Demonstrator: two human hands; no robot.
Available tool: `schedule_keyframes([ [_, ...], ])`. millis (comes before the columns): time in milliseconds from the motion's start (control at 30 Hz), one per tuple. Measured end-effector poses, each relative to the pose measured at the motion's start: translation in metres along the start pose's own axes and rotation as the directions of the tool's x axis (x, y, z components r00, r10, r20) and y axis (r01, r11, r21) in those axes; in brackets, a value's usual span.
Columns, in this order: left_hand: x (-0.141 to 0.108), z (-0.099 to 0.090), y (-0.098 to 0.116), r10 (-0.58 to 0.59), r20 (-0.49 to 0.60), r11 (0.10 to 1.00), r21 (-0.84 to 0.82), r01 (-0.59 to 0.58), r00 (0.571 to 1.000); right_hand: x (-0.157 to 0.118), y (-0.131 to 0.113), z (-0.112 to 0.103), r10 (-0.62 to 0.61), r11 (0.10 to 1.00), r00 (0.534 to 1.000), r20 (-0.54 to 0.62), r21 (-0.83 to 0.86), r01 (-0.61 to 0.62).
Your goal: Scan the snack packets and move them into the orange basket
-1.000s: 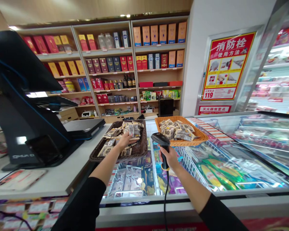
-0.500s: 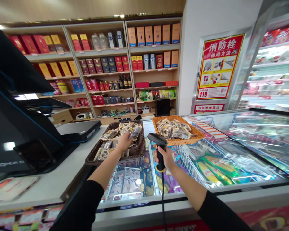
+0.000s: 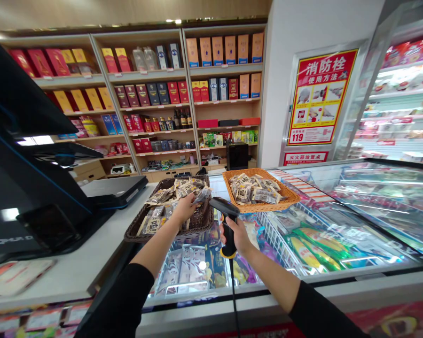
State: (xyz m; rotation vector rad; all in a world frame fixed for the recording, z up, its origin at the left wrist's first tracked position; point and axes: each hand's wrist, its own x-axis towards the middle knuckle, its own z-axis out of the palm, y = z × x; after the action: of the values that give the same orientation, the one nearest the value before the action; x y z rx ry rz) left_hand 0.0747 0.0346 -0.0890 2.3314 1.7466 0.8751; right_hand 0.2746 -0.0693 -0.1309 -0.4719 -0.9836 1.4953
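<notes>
Over the dark brown wicker basket [image 3: 131,233], my left hand [image 3: 185,210] is closed on a small snack packet [image 3: 202,194] at the basket's right side. More of these clear-and-beige packets [image 3: 152,225] lie heaped in the same basket. My right hand [image 3: 237,234] is wrapped round the grip of a black barcode scanner [image 3: 229,230] with yellow trim, its cable hanging down. The scanner's head points left, toward the packet. Just behind the scanner sits an orange wicker basket [image 3: 289,199] filled with similar packets.
Both baskets rest on a glass-topped chest freezer [image 3: 338,277] holding bagged goods in wire baskets. On the left counter [image 3: 68,267] stand a black checkout terminal [image 3: 17,188] and a flat scale [image 3: 114,188]. Shelves [image 3: 155,108] of boxed goods line the back wall.
My left hand has moved slightly right with the packet, which now tilts up at the basket's edge. My right hand has brought the scanner a little left and lower, closer to the packet.
</notes>
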Motion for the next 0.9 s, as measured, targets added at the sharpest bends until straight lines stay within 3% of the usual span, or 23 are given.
schedule_keyframes([
  [200, -0.005, -0.003, -0.002, -0.035, 0.01, 0.999, 0.025, 0.035, 0.999, -0.001, -0.005, 0.0, -0.033, 0.999, 0.999, -0.011, -0.024, 0.032],
  [300, -0.007, -0.012, 0.005, -0.054, -0.037, 0.998, 0.011, 0.055, 0.998, 0.005, -0.011, -0.01, -0.129, 0.992, 0.986, -0.104, -0.019, 0.128],
  [433, 0.006, -0.017, 0.041, -0.046, -0.09, 0.999, -0.011, 0.046, 0.995, 0.021, -0.02, -0.037, -0.305, 0.949, 0.886, -0.35, -0.037, 0.312],
  [533, 0.027, 0.002, 0.085, -0.012, -0.104, 0.998, 0.062, 0.018, 0.995, 0.03, -0.026, -0.052, -0.359, 0.924, 0.802, -0.477, -0.058, 0.379],
  [633, 0.05, 0.037, 0.126, 0.038, -0.003, 0.99, 0.138, -0.037, 0.999, 0.033, -0.028, -0.059, -0.372, 0.914, 0.75, -0.547, -0.074, 0.399],
  [700, 0.064, 0.061, 0.145, -0.007, 0.079, 0.983, 0.186, -0.007, 0.997, 0.034, -0.027, -0.061, -0.377, 0.912, 0.735, -0.563, -0.087, 0.401],
  [800, 0.083, 0.085, 0.157, -0.078, 0.166, 0.972, 0.23, 0.038, 0.983, 0.036, -0.025, -0.062, -0.378, 0.914, 0.732, -0.566, -0.103, 0.392],
  [900, 0.096, 0.089, 0.153, -0.058, 0.212, 0.974, 0.227, 0.009, 0.975, 0.039, -0.025, -0.063, -0.381, 0.916, 0.731, -0.567, -0.125, 0.381],
])
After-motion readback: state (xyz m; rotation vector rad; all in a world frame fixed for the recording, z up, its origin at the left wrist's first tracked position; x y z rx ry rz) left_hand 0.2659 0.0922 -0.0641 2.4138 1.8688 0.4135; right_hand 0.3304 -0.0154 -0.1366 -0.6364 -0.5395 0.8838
